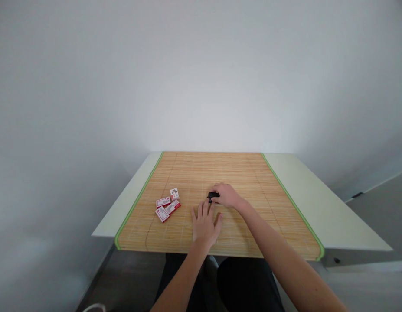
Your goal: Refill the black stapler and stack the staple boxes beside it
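My right hand is curled over a small black object on the bamboo mat, fingers closed around it; most of the object is hidden under the fingers. My left hand lies flat on the mat just in front of it, fingers spread and holding nothing. Left of both hands, several small red-and-white boxes lie in a loose cluster on the mat.
The bamboo mat with green edging covers the middle of a pale table, which stands against a white wall. Bare table strips run along both sides of the mat. My dark-trousered legs show below the front edge.
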A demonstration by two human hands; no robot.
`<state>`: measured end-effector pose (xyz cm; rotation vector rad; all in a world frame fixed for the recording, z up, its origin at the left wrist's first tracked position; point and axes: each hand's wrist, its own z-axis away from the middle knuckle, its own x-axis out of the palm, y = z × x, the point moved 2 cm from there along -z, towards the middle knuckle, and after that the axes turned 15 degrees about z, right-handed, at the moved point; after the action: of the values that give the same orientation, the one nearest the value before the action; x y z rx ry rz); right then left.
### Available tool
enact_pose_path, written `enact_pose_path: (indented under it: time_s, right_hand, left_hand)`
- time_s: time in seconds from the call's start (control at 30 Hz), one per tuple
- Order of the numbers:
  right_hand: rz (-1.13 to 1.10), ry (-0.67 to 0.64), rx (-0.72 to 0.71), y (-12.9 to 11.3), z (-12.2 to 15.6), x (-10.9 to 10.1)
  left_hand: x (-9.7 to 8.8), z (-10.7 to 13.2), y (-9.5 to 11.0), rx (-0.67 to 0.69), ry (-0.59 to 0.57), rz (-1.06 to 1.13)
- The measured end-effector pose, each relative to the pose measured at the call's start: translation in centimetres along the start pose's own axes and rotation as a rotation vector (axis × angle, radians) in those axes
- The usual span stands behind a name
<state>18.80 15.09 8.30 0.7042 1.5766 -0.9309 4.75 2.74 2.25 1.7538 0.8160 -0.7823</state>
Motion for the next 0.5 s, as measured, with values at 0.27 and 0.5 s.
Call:
enact_pose_path:
  time_s: [0.27,0.5]
  right_hand:
    - [-0.175,0.082,0.009,2.5,3.1,-3.8]
    - [-0.481,0.185,0.174,8.1,8.9,-3.2]
  left_hand:
    - [0.0,-0.1,-0.2,0.010,0.018,0.116]
    - [-0.1,-0.1,0.0,0.002,0.044,0.118]
